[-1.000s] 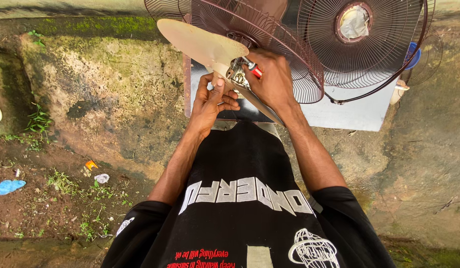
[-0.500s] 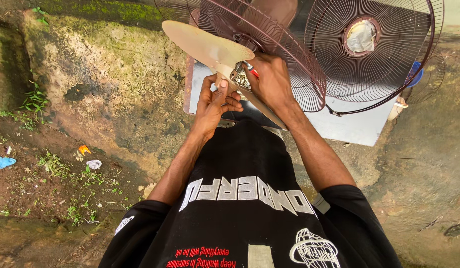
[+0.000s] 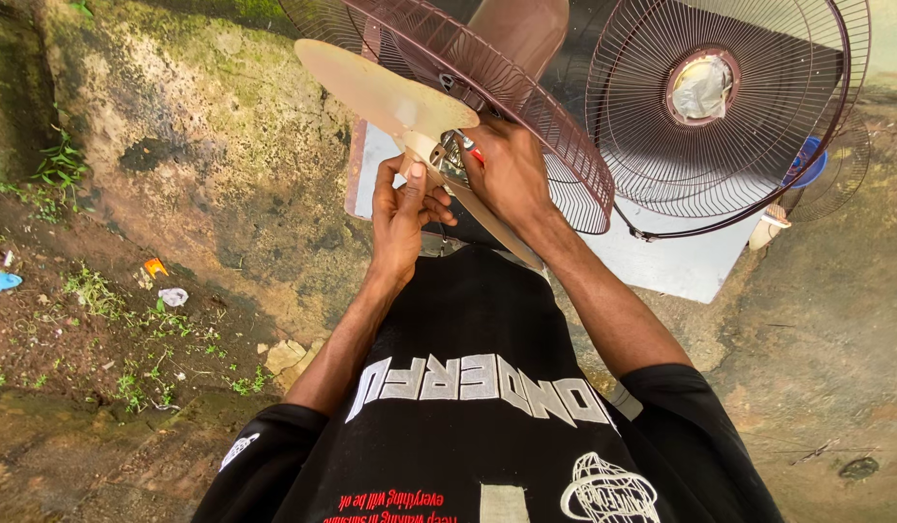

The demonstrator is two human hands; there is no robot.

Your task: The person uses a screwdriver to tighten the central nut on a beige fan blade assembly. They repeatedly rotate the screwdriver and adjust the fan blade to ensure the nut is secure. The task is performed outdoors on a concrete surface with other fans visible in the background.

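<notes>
A dismantled fan lies in front of me. Its cream plastic blade [image 3: 376,92] sticks out to the left from the hub, inside the brown rear wire guard [image 3: 526,107]. My left hand [image 3: 402,208] pinches the hub just below the blade root. My right hand [image 3: 511,174] is closed on a small tool with a red handle [image 3: 476,153] held at the hub. The tool's tip is hidden behind the fingers. The detached front guard [image 3: 725,107] with a pale centre cap leans at the upper right.
A grey metal sheet [image 3: 681,257] lies under the guards. Mossy concrete [image 3: 206,145] slopes at the left, with dirt, weeds and bits of litter [image 3: 172,296] lower left. A blue object [image 3: 809,165] shows behind the front guard. Bare concrete runs along the right.
The view has drifted down and left, so the fan parts sit higher and further right in the frame. Both hands stay at the hub, the left fingers shifting slightly.
</notes>
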